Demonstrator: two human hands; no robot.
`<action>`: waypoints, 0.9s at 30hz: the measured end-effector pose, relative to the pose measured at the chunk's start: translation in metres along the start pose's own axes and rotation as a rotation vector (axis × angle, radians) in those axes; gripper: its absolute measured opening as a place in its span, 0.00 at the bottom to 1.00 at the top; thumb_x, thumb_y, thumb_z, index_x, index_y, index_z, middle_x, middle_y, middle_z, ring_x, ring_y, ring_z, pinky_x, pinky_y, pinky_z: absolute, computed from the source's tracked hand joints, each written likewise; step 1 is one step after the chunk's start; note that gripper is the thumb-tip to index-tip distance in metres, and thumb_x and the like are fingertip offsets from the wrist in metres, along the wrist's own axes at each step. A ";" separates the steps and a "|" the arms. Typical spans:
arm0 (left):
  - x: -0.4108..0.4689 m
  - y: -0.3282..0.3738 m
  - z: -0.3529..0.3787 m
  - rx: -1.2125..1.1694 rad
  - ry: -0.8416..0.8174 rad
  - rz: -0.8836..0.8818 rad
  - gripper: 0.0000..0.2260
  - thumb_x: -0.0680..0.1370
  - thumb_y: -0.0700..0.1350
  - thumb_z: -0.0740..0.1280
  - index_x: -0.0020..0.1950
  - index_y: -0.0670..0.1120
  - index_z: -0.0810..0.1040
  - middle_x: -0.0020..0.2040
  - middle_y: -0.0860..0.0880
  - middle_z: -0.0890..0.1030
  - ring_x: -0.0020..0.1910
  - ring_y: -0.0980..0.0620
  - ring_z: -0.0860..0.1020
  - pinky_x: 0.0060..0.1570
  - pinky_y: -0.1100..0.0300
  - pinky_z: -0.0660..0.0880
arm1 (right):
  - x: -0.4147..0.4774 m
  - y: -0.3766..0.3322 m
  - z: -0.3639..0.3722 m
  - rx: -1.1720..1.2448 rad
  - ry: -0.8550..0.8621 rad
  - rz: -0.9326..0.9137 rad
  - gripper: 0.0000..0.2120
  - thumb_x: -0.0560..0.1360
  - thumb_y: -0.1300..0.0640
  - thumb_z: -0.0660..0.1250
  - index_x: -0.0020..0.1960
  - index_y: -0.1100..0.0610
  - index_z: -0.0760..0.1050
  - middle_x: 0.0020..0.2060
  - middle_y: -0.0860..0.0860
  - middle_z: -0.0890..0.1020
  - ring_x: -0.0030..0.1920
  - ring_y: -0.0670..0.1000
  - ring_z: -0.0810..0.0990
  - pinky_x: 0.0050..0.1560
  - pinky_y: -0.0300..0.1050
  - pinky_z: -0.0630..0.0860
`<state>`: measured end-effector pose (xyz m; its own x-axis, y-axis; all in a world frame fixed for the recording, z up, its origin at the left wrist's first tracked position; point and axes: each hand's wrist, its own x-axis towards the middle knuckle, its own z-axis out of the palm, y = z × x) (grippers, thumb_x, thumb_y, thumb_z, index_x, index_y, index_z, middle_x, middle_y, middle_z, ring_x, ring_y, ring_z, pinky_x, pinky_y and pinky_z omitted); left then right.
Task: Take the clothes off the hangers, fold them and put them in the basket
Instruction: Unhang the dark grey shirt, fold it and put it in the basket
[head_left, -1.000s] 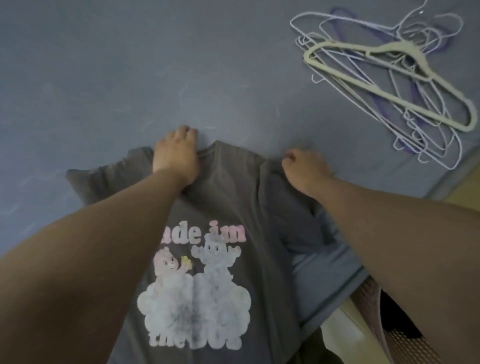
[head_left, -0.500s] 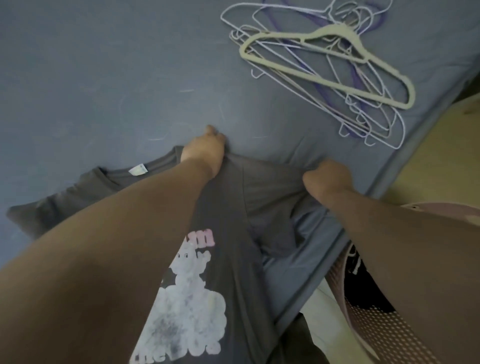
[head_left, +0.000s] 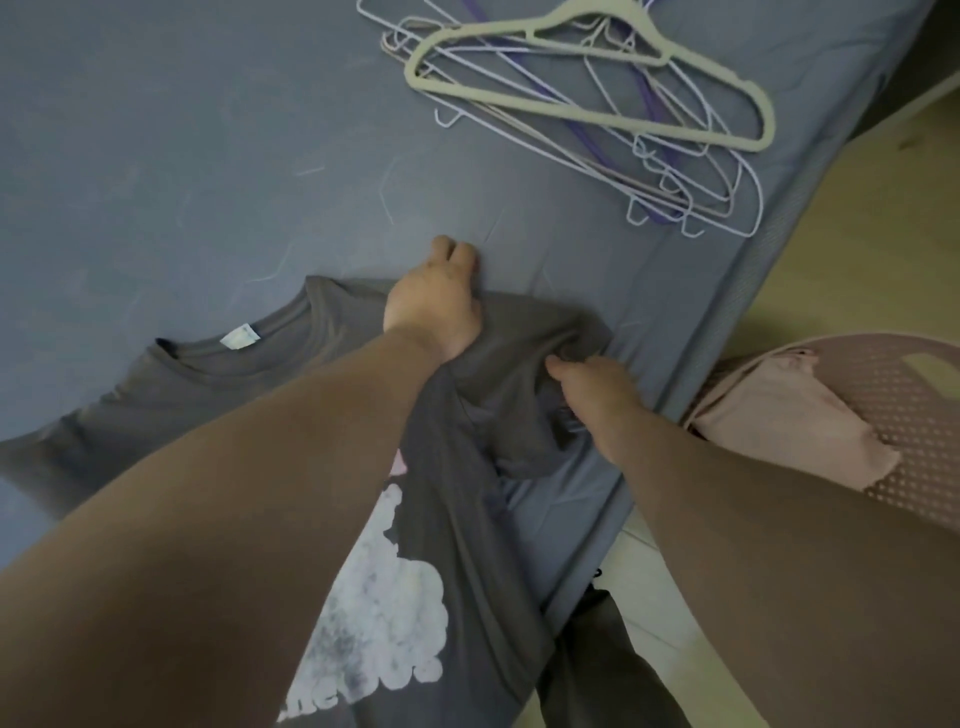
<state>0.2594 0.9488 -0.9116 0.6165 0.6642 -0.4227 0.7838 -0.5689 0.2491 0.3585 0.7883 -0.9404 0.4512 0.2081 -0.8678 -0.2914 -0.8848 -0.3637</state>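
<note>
The T-shirt (head_left: 208, 384) lies on the bed (head_left: 182, 130), hangers (head_left: 597, 117) behind it, the basket (head_left: 909, 415) right of the bed.

Grey T-shirt (head_left: 218, 379), white-pink print
</note>
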 end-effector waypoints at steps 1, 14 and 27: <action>-0.008 0.010 0.002 -0.032 0.025 0.025 0.14 0.75 0.44 0.65 0.60 0.43 0.71 0.61 0.41 0.69 0.49 0.34 0.77 0.44 0.46 0.73 | -0.001 0.000 -0.002 -0.038 0.029 -0.058 0.25 0.77 0.44 0.67 0.63 0.64 0.76 0.60 0.60 0.80 0.59 0.61 0.79 0.61 0.54 0.76; -0.108 0.045 0.074 -0.333 0.069 -0.103 0.17 0.77 0.39 0.61 0.66 0.43 0.74 0.64 0.43 0.74 0.63 0.41 0.72 0.61 0.49 0.69 | -0.028 0.027 -0.007 -0.376 0.315 -0.124 0.21 0.85 0.49 0.52 0.68 0.64 0.64 0.64 0.65 0.75 0.64 0.65 0.74 0.58 0.53 0.72; -0.188 -0.053 0.061 -0.355 0.219 -0.496 0.20 0.75 0.37 0.62 0.68 0.42 0.72 0.67 0.42 0.71 0.64 0.40 0.71 0.62 0.49 0.67 | -0.125 -0.003 0.098 -0.640 0.187 -0.793 0.20 0.85 0.49 0.51 0.75 0.53 0.62 0.66 0.56 0.75 0.61 0.61 0.77 0.54 0.53 0.73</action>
<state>0.0970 0.8248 -0.8986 0.1470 0.9117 -0.3836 0.9335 0.0004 0.3585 0.2204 0.8057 -0.8643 0.4573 0.8080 -0.3716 0.6248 -0.5892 -0.5123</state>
